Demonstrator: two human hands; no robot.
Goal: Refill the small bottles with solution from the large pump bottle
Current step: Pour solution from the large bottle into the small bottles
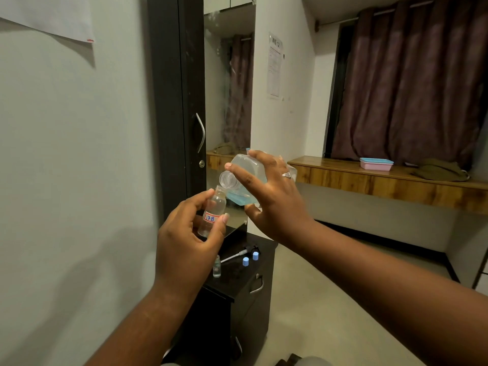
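Head view: large bottle (pixel 244 180) tilted over small bottle (pixel 212 212).

Just one view here, a wide-angle head cam looking forward and a bit down at the black cabinet (pixel 239 273) against the wall. Both hands are raised close to the lens, above the cabinet top. To the cabinet's right, well back, you get the wooden ledge (pixel 383 180) and curtains (pixel 412 83).

large bottle (pixel 244 180): clear, blue liquid | small bottle (pixel 212 211): clear, red-bordered label | caps (pixel 250 258): blue
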